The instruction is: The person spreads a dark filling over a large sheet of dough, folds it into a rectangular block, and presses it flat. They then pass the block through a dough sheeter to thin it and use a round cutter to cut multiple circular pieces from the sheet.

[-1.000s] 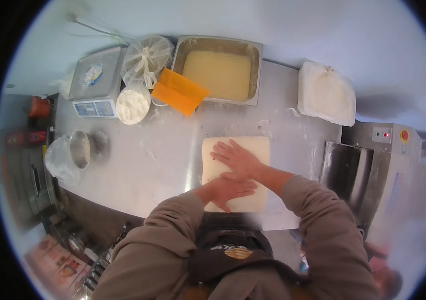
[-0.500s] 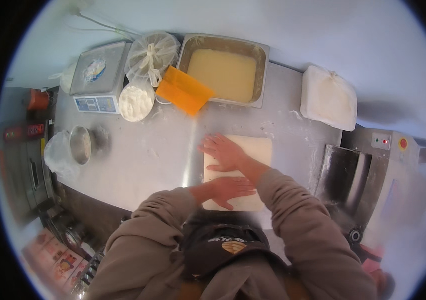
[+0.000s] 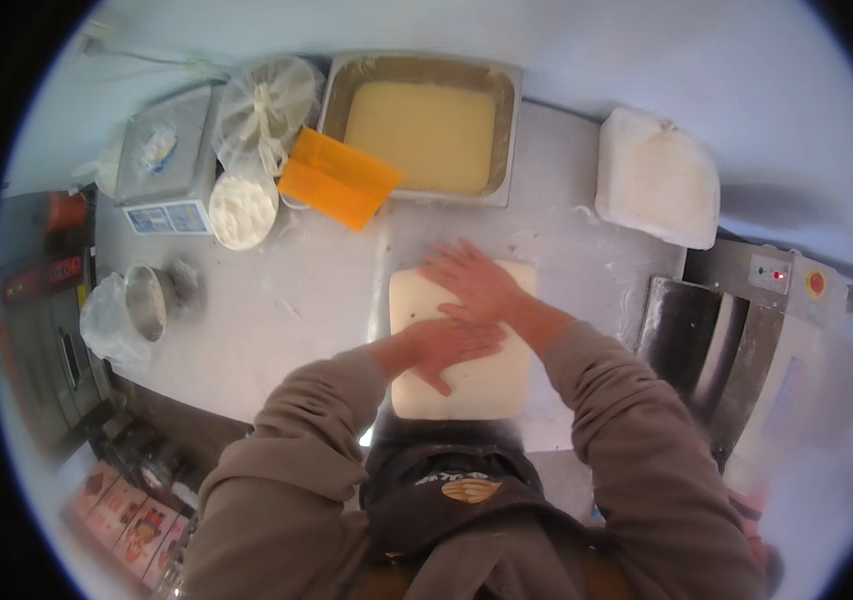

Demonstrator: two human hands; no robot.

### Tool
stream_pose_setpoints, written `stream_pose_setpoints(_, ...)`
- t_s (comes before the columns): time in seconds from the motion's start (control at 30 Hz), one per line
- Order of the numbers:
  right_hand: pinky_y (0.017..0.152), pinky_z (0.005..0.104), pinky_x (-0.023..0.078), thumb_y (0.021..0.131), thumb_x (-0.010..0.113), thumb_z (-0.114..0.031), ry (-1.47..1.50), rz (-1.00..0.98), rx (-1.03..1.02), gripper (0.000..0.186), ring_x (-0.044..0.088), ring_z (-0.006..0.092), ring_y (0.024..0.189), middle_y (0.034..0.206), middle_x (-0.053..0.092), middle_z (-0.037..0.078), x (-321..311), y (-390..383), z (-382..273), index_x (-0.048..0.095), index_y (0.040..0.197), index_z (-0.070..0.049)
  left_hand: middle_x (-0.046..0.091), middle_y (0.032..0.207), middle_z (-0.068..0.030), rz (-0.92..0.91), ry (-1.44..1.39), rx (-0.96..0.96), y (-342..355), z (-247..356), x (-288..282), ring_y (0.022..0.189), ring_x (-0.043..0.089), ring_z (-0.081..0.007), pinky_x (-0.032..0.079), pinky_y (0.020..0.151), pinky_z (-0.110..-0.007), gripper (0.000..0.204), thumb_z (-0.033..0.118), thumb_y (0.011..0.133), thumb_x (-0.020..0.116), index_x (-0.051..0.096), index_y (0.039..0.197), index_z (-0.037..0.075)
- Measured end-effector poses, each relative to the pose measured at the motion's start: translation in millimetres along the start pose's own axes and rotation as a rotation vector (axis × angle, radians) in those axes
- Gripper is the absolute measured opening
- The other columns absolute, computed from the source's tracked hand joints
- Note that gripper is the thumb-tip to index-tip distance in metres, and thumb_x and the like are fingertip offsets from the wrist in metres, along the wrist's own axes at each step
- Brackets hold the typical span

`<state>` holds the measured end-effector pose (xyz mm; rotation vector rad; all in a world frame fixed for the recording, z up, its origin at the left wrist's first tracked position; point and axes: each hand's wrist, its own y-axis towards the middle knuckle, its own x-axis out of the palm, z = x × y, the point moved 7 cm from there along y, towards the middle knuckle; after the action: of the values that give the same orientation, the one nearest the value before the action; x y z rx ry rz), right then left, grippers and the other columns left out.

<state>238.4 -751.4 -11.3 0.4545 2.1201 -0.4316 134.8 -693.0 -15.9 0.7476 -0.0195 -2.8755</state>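
Note:
A thick, pale, rectangular slab of dough [image 3: 461,393] with rounded corners lies on the metal table close to my body. Flat on its far part rests my right hand [image 3: 478,286], fingers spread and pointing to the far left. My left hand [image 3: 446,345] lies palm down across the middle of the slab. Its fingers point right, the thumb is spread toward me, and the fingertips reach close to the heel of my right hand. Neither hand grips anything. Small dark specks show on the dough's surface.
Behind stand a metal pan [image 3: 513,130] of pale yellow contents, an orange sheet [image 3: 339,180], a bowl of white powder [image 3: 243,212], a tied plastic bag [image 3: 264,110] and a scale [image 3: 168,150]. A metal bowl [image 3: 149,303] sits left; a white wrapped block [image 3: 656,180] and a machine [image 3: 736,330] stand right.
My left hand has slid away from me, from the slab's near part to its middle, closer to my right hand. My right hand sits slightly farther right on the dough. The whole view has shifted a little.

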Motion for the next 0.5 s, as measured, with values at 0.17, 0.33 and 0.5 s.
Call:
stream_pose_setpoints(0.17, 0.138, 0.0573, 0.014, 0.099, 0.069, -0.047, 0.049, 0.022, 0.062, 0.082, 0.030, 0.0364, 0.165, 0.172, 0.044, 0.015, -23, -10, 1, 0.043, 0.169, -0.014, 0.021, 0.183, -0.0197, -0.004, 0.039, -0.043, -4, 18, -14, 0.171, 0.017, -0.0355, 0.018, 0.136, -0.054, 0.127, 0.050, 0.078, 0.088, 0.022, 0.176, 0.005)
stream_pose_setpoints(0.33, 0.137, 0.0586, 0.016, 0.101, 0.069, -0.047, -0.054, 0.081, 0.425, 0.080, 0.028, 0.0357, 0.165, 0.173, 0.041, 0.015, -21, -59, 33, 0.043, 0.169, -0.015, 0.030, 0.179, -0.0209, 0.412, 0.336, -0.635, -57, -10, -63, 0.169, 0.022, -0.0351, 0.014, 0.137, -0.057, 0.111, 0.046, 0.086, 0.083, 0.029, 0.172, 0.001)
stream_pose_setpoints(0.5, 0.137, 0.0581, 0.015, 0.102, 0.065, -0.055, -0.093, 0.079, 0.337, 0.082, 0.027, 0.0347, 0.166, 0.174, 0.040, 0.014, -15, -60, 48, 0.041, 0.170, -0.014, 0.028, 0.180, -0.0192, 0.433, 0.376, -0.782, -67, -36, -65, 0.170, 0.020, -0.0324, 0.012, 0.138, -0.056, 0.117, 0.054, 0.082, 0.084, 0.029, 0.172, 0.003)
